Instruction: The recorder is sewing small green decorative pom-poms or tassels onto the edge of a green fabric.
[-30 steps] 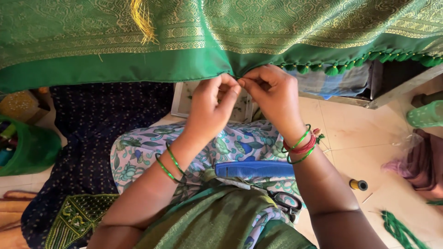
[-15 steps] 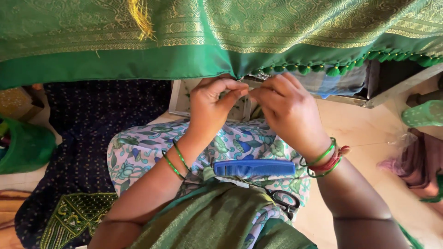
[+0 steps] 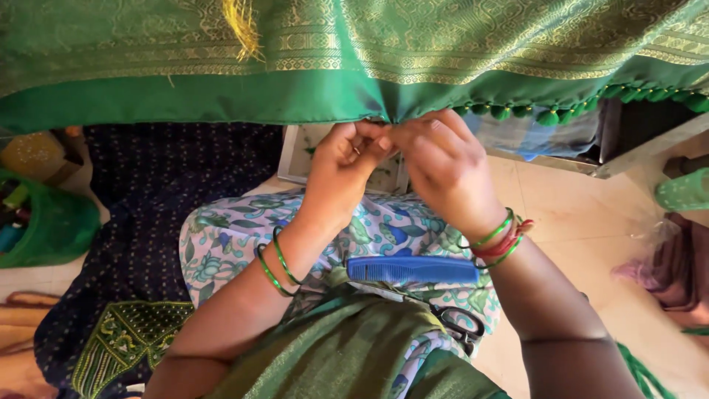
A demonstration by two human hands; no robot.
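A green and gold woven cloth (image 3: 413, 44) hangs across the top of the view, with a plain green border (image 3: 185, 100) along its lower edge. Small green bead-like tassels (image 3: 550, 116) line the border to the right of my hands. My left hand (image 3: 343, 166) and my right hand (image 3: 443, 166) meet at the border's edge, both pinching it between fingertips. Green bangles ring both wrists, and red ones the right wrist too.
A blue comb (image 3: 413, 270) and black-handled scissors (image 3: 461, 325) lie on my lap, which is covered by floral cloth (image 3: 221, 244). Dark blue embroidered fabric (image 3: 140, 222) lies at left beside a green bag (image 3: 52, 229). A tiled floor (image 3: 583, 229) lies at right.
My right hand has shifted a little to the right and turned, its wrist lower. Both hands keep working at the same spot on the border.
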